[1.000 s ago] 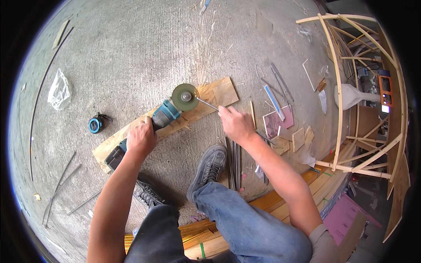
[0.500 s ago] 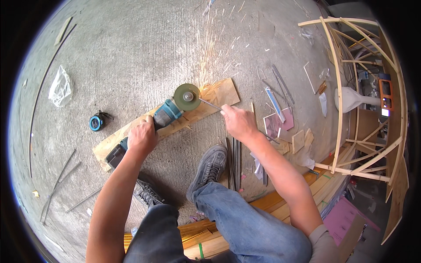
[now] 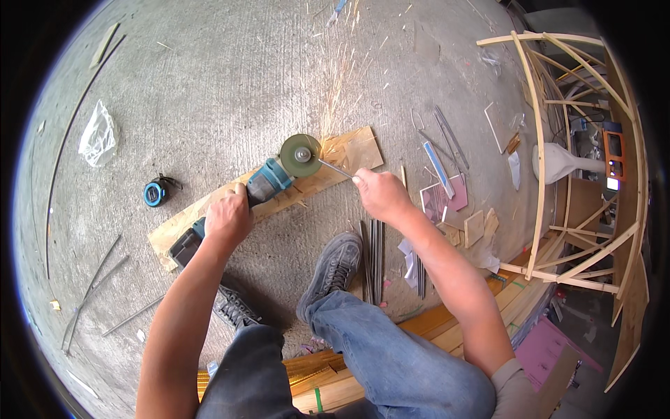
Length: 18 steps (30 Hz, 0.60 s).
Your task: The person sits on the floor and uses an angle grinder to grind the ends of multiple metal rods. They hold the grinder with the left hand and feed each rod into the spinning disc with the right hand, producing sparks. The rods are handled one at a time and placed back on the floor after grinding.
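Now left hand (image 3: 227, 218) wraps grinder (image 3: 269, 183); right hand (image 3: 377, 195) pinches thin rod (image 3: 335, 168) at disc.

- Angle grinder (image 3: 269, 183): teal matt plastic body, dull grey-green abrasive disc.
- Rod (image 3: 336, 168): thin bright metal.
- Board (image 3: 279, 199): pale raw wood, rough-grained.
- Floor (image 3: 209, 91): grey rough concrete.
- Jeans (image 3: 377, 349): blue denim cloth.

A grey concrete floor (image 3: 209, 84) fills most of the view, lit by bright, even daylight. A crumpled clear plastic bag (image 3: 98, 134) and a blue tape measure (image 3: 155, 193) lie on it at the left, with thin metal rods (image 3: 94, 279) scattered lower left. At the right stands a curved frame of pale wooden strips (image 3: 558, 140), with pink sheets (image 3: 551, 346) and stacked timber planks (image 3: 488, 314) below it.
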Each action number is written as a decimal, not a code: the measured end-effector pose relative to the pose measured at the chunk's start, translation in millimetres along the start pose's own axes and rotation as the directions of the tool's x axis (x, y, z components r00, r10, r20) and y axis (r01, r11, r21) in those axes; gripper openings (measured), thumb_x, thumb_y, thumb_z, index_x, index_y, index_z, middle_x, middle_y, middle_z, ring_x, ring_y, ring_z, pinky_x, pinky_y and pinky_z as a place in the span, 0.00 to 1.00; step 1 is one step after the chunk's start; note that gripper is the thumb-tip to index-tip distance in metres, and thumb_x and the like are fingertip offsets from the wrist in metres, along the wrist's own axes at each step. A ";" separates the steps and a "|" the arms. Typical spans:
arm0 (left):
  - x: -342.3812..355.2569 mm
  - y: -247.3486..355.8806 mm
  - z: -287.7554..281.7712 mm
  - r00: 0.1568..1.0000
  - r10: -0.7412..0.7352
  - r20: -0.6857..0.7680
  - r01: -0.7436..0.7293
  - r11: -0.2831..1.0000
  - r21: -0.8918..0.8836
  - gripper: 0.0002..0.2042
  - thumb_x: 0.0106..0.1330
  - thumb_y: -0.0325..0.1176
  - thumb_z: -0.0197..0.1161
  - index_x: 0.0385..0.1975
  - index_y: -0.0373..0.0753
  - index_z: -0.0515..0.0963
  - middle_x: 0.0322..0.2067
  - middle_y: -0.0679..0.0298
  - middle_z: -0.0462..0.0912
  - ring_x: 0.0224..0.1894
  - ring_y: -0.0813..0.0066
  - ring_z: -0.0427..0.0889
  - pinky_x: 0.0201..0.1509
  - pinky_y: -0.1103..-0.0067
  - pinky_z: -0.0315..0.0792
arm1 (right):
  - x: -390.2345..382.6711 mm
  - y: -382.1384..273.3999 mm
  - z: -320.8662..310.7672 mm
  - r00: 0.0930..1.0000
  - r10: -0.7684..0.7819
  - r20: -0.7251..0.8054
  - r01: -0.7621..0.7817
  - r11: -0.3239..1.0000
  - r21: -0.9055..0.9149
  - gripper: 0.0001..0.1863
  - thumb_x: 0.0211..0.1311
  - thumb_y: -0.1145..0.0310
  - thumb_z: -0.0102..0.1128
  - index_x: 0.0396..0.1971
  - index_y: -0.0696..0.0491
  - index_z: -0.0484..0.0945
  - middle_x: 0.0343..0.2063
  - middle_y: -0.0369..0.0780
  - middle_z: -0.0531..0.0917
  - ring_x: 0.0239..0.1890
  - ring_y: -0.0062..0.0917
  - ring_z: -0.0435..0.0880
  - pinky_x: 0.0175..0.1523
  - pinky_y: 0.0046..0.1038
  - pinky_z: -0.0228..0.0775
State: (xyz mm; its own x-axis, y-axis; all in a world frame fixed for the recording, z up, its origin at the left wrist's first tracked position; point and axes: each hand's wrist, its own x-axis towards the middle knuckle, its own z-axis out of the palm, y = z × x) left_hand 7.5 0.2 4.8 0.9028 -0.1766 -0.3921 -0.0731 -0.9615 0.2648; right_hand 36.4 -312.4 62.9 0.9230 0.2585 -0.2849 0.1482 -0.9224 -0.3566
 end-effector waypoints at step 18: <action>0.0 -1.2 0.3 1.000 0.007 0.000 -0.007 1.000 -0.026 0.11 0.60 0.29 0.56 0.40 0.33 0.70 0.34 0.44 0.81 0.37 0.47 0.84 0.41 0.61 0.78 | 16.3 4.3 -15.5 0.793 0.181 0.581 -0.559 0.596 0.577 0.18 0.75 0.63 0.41 0.40 0.63 0.74 0.24 0.48 0.85 0.09 0.15 0.66 0.12 0.19 0.54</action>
State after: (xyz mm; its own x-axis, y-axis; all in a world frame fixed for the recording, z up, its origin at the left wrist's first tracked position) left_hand 7.5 1.3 4.2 0.9023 -0.1837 -0.3900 -0.0689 -0.9545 0.2902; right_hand 57.6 -316.6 70.5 0.5530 0.2044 -0.8077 -0.6318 -0.5291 -0.5665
